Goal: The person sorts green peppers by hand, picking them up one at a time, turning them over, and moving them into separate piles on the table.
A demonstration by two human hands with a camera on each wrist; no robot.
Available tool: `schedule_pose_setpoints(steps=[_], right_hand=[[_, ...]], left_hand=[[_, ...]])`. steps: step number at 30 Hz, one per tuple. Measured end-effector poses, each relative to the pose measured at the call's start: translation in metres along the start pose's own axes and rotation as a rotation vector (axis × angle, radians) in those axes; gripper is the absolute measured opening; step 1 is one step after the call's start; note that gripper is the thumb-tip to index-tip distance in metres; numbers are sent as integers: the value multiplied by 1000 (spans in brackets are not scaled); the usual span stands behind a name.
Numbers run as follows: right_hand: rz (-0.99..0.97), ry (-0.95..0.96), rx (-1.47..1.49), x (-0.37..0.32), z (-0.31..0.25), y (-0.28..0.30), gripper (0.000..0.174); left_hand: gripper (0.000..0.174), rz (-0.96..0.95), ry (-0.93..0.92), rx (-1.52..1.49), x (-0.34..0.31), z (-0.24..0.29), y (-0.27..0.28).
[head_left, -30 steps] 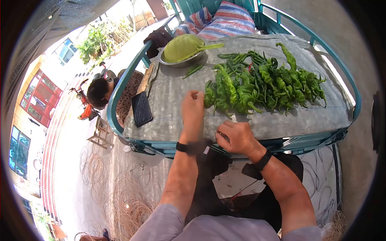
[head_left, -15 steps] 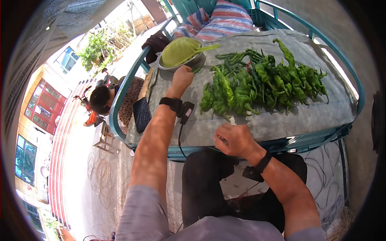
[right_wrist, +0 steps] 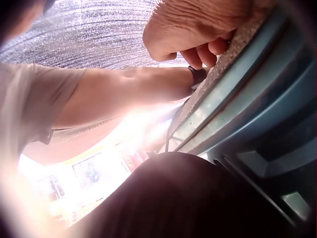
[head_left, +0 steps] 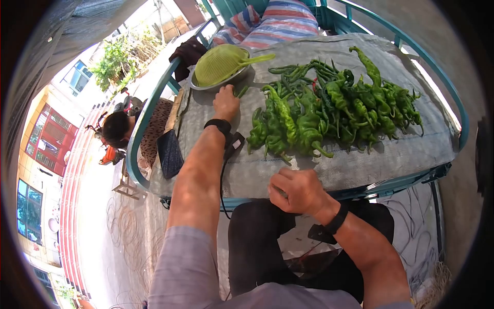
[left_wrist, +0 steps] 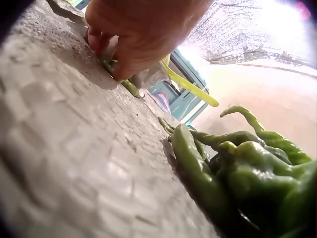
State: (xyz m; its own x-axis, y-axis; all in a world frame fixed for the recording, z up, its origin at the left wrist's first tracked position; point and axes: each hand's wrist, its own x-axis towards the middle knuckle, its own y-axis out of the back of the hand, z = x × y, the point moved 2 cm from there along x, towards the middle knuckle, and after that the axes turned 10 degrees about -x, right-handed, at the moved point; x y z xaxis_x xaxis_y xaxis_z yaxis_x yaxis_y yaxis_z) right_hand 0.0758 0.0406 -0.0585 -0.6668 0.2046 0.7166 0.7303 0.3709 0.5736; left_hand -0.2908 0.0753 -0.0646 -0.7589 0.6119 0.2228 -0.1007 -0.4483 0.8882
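In the head view my left hand (head_left: 226,104) reaches to the metal bowl's near side. Its thumb and fingers pinch a slim green chili pepper (left_wrist: 130,88) lying on the woven sheet, as the left wrist view shows; the hand covers part of it. My right hand (head_left: 298,191) hangs loosely curled at the sheet's front edge, with nothing visible in its fingers. Right of the left hand spreads a pile of wrinkled green peppers (head_left: 310,126), with slimmer dark green chilies (head_left: 288,70) behind. One pepper (left_wrist: 190,156) looms close in the left wrist view.
A yellow-green strainer (head_left: 218,64) rests in the metal bowl (head_left: 198,82). A dark phone (head_left: 170,153) lies at the sheet's left side. Teal rails (head_left: 135,149) frame the cart bed, with striped bags (head_left: 283,23) at the back. Another person (head_left: 116,127) is beyond the left rail.
My left hand has gone from the left end of the pepper pile, forward and left, to the chili by the bowl. The right hand stays near the front edge.
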Motion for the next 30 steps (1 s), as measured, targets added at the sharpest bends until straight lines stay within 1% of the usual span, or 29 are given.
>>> schedule_pose_setpoints(steps=[2,5,8,11,14,17,19,21,22,25,27,28,29,30], right_hand=[[-9,-8,-6,1,-1,1,6],[-9,-24,-19,2,-3,1,9],[2,-22,-38,1,-2,-1,8],[5,-12,-47,0,-1,-1,8],[25,-12,-27,-1,-3,0,6],[57,-13,31,-2,-2,0,7],[41,-37,61,-5,0,-1,17],[21,-145,103,-7,1,0,38],[9,-203,125,-9,1,0,48],[20,-225,160,-10,3,0,71],[42,-223,171,-8,4,-1,74],[52,-219,175,-5,3,0,75],[56,-227,164,-4,0,3,72],[100,-174,99,-4,1,3,66]], left_hand=[[60,25,65,-75,4,-1,-3],[60,-54,48,-50,-3,4,2],[58,-129,-53,-114,-5,-5,8],[61,-83,-167,-113,-33,-4,24],[66,-215,-161,-245,-53,-13,39],[64,-335,4,-553,-99,15,80],[63,-372,-91,-550,-121,28,102],[59,-412,-168,-599,-145,43,120],[57,-433,-167,-578,-155,51,128],[55,-518,-158,-530,-190,73,149],[55,-580,-165,-530,-213,89,160],[54,-624,-138,-520,-224,96,164],[53,-666,-110,-511,-234,101,168],[52,-704,-81,-503,-242,103,170]])
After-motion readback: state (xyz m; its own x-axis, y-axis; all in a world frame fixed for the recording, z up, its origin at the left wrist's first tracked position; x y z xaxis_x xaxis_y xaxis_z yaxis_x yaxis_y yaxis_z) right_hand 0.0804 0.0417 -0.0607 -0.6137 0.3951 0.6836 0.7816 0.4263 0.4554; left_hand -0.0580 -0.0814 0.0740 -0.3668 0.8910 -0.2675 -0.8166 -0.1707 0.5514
